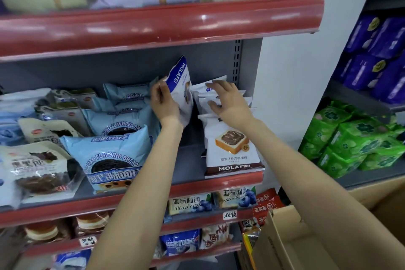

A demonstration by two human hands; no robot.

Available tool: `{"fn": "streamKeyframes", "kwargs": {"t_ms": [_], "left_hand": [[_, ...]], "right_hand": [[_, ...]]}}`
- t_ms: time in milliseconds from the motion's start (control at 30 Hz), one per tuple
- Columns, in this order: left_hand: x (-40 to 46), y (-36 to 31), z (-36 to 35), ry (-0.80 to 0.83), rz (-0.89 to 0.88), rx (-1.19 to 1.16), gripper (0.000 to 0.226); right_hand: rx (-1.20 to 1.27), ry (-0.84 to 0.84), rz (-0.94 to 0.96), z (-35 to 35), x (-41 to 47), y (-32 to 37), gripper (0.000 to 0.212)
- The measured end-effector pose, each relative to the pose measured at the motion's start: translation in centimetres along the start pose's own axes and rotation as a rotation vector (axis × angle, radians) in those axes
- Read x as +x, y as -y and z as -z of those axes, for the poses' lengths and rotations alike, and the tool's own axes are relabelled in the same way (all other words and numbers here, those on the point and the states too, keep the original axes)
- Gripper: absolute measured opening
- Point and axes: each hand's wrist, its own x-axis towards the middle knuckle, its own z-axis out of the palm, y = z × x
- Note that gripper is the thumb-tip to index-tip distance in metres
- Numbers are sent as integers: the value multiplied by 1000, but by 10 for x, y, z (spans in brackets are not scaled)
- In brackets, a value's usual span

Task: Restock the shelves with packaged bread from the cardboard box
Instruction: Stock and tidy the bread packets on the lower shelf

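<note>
One pack (180, 87) is gripped by the left hand (163, 103) beside the row (228, 129), steadied by the right hand's (228, 101) spread fingers; box (282, 245) contents unseen.

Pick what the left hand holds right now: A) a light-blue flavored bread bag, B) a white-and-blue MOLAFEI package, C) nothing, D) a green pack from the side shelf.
B: the left hand grips a white-and-blue MOLAFEI package, tilted above the middle shelf beside the MOLAFEI row, where the right hand rests.
</note>
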Motion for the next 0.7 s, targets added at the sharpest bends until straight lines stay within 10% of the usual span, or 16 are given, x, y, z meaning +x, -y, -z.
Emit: {"fn": "streamKeyframes", "kwargs": {"t_ms": [433,700], "left_hand": [[9,31,6,87,-45,127,17],[17,28,5,388,-485,1060,43]], "right_hand": [[-373,572,-94,-21,93,-31,58],[-295,467,14,-14,78,-33,44]]}}
